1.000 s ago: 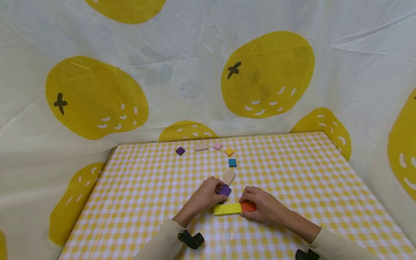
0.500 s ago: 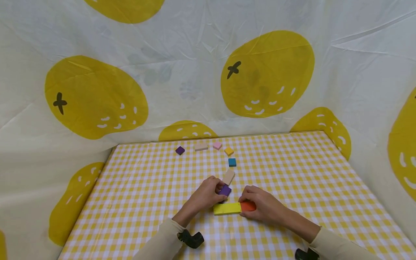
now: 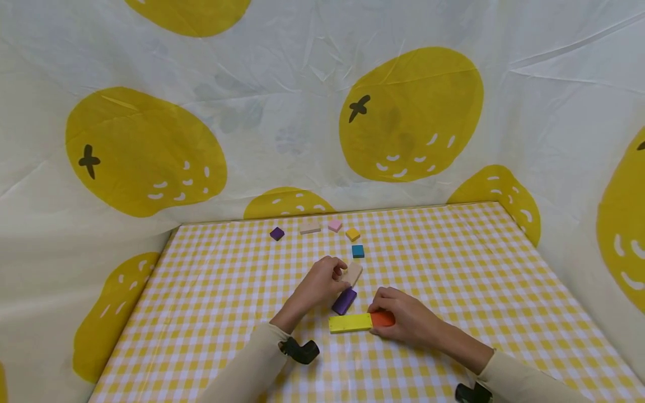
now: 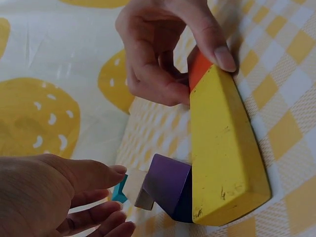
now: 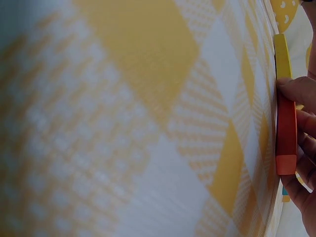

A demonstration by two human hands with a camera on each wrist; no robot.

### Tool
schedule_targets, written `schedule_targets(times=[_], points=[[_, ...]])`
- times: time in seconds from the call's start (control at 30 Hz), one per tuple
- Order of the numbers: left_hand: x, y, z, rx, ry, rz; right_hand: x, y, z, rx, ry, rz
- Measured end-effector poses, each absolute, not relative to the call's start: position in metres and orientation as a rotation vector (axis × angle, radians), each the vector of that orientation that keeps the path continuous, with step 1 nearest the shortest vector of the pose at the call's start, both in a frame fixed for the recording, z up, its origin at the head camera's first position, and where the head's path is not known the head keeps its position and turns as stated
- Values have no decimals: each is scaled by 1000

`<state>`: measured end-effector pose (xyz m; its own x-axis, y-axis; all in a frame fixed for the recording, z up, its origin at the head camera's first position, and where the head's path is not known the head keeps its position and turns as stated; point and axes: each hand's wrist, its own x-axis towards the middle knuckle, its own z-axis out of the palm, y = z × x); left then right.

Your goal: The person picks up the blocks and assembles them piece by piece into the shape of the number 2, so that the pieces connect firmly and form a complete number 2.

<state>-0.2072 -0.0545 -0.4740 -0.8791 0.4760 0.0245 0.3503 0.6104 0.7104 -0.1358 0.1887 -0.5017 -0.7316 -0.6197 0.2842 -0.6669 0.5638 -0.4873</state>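
My left hand [image 3: 318, 285] is just left of a purple block [image 3: 345, 301], its loosely bent fingers overlapping a beige block [image 3: 354, 274] in the head view. From the left wrist, thumb and fingers stand apart with nothing between them. My right hand [image 3: 403, 314] pinches an orange block [image 5: 287, 128] between thumb and fingers. That block lies end to end with a yellow block [image 4: 215, 148], and the right thumb tip sits by their joint. One end of the purple block is close to the yellow block's left part, its other end by the beige block.
Beyond the hands, a curved row holds a teal block [image 3: 358, 251], an orange-yellow block [image 3: 353, 234], a pink block [image 3: 335, 225], another beige block [image 3: 309, 228] and a dark purple block [image 3: 277, 234]. A yellow checked cloth [image 3: 453, 252] covers the table; a patterned curtain [image 3: 282, 112] hangs behind.
My left hand has let go of the purple block and moved slightly away toward the beige block. The right hand keeps its hold on the orange block.
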Motion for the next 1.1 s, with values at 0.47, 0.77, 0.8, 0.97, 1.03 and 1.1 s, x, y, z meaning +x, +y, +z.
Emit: schedule_targets(times=[0.47,0.77,0.8,0.97,1.03,1.1], points=[[-229,-39,-476,640,2618,1051,-134,187,-504,1076,-2742,897],[-236,-33,-477,663,2607,982,-134,187,-504,1070,-2750,905],[-236,-33,-478,668,2608,978,-134,187,-504,1072,-2745,906],[-238,-31,-478,688,2617,967,-134,187,-504,1085,-2711,896],[-239,-30,-478,695,2616,970,-134,188,-505,1086,-2703,892],[-240,-29,-477,706,2613,971,-134,188,-505,1084,-2699,890]])
